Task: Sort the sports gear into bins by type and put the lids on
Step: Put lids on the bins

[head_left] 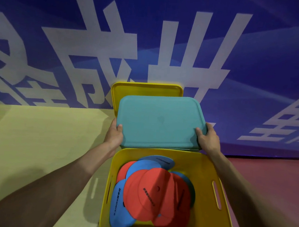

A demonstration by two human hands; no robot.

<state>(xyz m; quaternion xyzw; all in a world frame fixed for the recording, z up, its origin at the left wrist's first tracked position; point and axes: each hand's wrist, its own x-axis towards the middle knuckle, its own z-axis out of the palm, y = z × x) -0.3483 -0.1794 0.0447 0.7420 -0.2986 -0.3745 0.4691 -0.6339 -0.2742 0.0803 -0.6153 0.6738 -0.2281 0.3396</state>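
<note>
Left grip [115, 134] grasps the left edge of the one teal lid [159, 121], thumb on top, and right grip [208, 138] clasps the right edge the same way. That's two hands on one lid, held just beyond the single yellow bin [207, 172]. Behind the teal lid, one yellow lid [147, 87] leans on the blue banner wall [259, 50]. Inside the bin lies a heap with at least four red discs [147, 194] and four blue discs [120, 205]; they overlap, so the full count is hidden.
</note>
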